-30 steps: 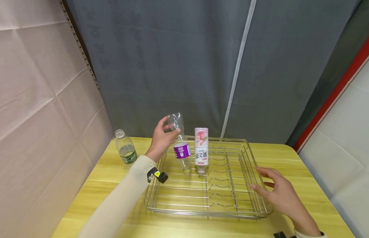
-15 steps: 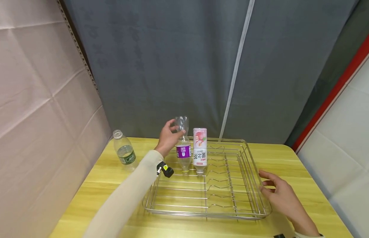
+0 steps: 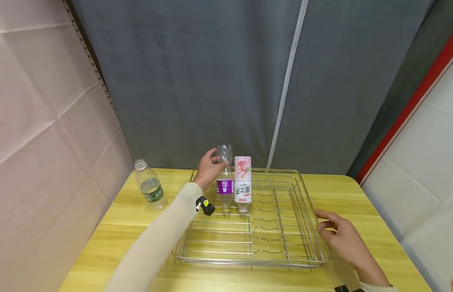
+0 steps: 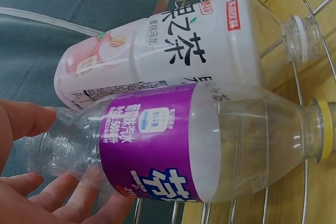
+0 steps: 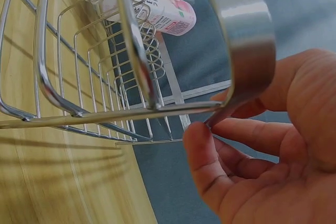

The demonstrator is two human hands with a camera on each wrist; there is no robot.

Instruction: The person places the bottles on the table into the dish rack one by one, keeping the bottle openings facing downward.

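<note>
My left hand (image 3: pixel 209 169) grips a clear plastic bottle with a purple label (image 3: pixel 225 187) near its base. This bottle stands upside down in a wire dish rack (image 3: pixel 230 260), its yellow-ringed neck (image 4: pixel 324 129) down among the wires. Close beside it on the right, a white and pink peach-tea bottle (image 3: pixel 242 178) also stands neck down in the rack. In the left wrist view my thumb and fingers lie on either side of the clear bottle's base end. My right hand (image 3: pixel 341 237) pinches the rack's right rim, thumb at the metal edge (image 5: pixel 252 51).
A clear bottle with a green label (image 3: pixel 152 190) stands upright on the wooden table (image 3: pixel 113 227), left of the rack. A grey curtain (image 3: pixel 197 81) hangs behind the table. Pale panels flank both sides.
My left hand has moved slightly right, bringing the purple-labelled bottle from a tilt to nearly upright beside the peach-tea bottle. My right hand's fingers have closed in on the rack's right rim.
</note>
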